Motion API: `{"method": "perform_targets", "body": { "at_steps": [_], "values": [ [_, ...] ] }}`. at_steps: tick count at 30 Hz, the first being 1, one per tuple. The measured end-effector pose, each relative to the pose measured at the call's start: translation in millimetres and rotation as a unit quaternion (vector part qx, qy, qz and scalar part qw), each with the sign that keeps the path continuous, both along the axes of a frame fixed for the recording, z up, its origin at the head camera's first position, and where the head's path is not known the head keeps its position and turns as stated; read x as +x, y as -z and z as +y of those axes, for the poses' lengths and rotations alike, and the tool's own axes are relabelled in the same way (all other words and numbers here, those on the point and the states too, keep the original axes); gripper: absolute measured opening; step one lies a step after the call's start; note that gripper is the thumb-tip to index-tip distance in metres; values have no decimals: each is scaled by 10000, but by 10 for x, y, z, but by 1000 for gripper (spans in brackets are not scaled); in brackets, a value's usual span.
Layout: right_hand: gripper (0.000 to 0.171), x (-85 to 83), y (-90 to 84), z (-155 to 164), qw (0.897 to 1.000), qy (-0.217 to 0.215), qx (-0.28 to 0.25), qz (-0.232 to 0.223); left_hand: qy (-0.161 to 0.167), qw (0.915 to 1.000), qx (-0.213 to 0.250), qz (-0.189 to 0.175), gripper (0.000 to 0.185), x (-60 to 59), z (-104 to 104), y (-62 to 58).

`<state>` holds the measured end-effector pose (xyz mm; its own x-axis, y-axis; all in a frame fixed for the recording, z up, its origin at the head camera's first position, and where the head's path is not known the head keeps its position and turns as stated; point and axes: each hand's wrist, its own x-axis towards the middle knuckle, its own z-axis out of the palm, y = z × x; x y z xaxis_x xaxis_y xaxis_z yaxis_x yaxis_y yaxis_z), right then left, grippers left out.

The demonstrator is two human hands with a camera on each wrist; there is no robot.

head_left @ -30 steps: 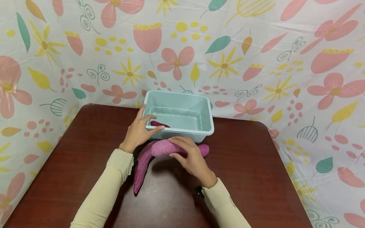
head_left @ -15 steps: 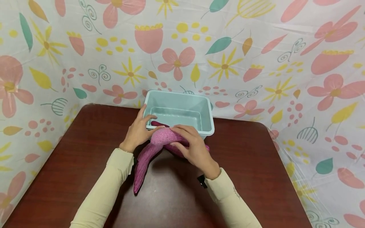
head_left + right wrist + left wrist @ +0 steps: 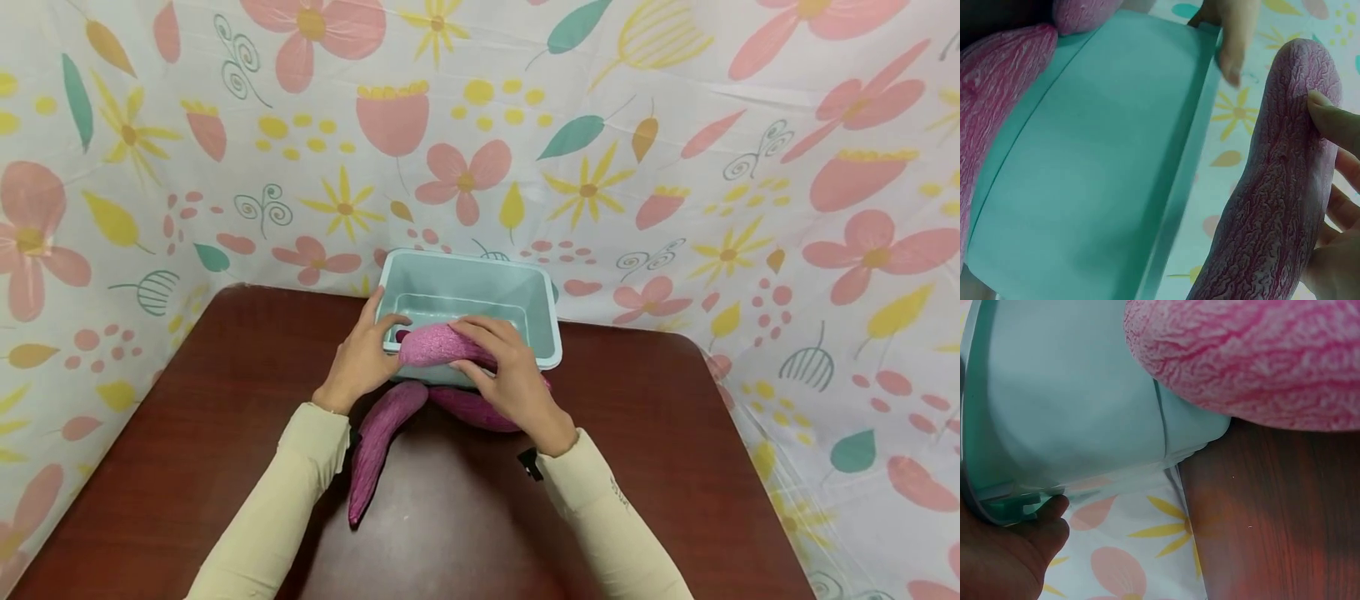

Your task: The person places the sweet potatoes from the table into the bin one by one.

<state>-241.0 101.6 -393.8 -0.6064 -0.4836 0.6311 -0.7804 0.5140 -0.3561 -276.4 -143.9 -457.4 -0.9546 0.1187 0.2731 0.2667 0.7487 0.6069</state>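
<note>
My right hand (image 3: 517, 379) grips a long, wrinkled purple sweet potato (image 3: 431, 345) and holds it above the near rim of a light blue plastic bin (image 3: 553, 321). In the right wrist view, the thumb and fingers lie round that sweet potato (image 3: 1279, 175). At the bin's left front corner, my left hand (image 3: 356, 362) holds the rim. Two more purple sweet potatoes lie on the table before the bin: a curved, tapering one (image 3: 378, 442) at left and another (image 3: 472, 408) partly under the right hand. Inside the bin, a dark reddish piece (image 3: 401, 336) barely shows.
The bin stands at the back of a dark brown wooden table (image 3: 637, 467), close to a flower-printed curtain (image 3: 600, 233) that rises behind and along the sides. Both forearms reach in from the front edge.
My right hand has lifted the sweet potato off the others and up to the bin's near rim. The left hand stays at the bin's corner. The head view has tilted up slightly.
</note>
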Motion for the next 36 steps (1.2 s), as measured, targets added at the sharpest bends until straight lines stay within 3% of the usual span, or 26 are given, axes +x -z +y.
{"method": "perform_targets", "body": {
  "at_steps": [10, 27, 36],
  "values": [
    [47, -180, 10, 13, 10000, 13, 36, -75, -20, 9999, 39, 107, 46, -7, 11, 3],
    [45, -484, -19, -51, 9989, 105, 397, -211, -41, 9999, 106, 17, 76, 27, 37, 39],
    [44, -620, 51, -22, 9969, 148, 667, -385, -88, 9999, 107, 0, 70, 39, 83, 21]
  ]
}}
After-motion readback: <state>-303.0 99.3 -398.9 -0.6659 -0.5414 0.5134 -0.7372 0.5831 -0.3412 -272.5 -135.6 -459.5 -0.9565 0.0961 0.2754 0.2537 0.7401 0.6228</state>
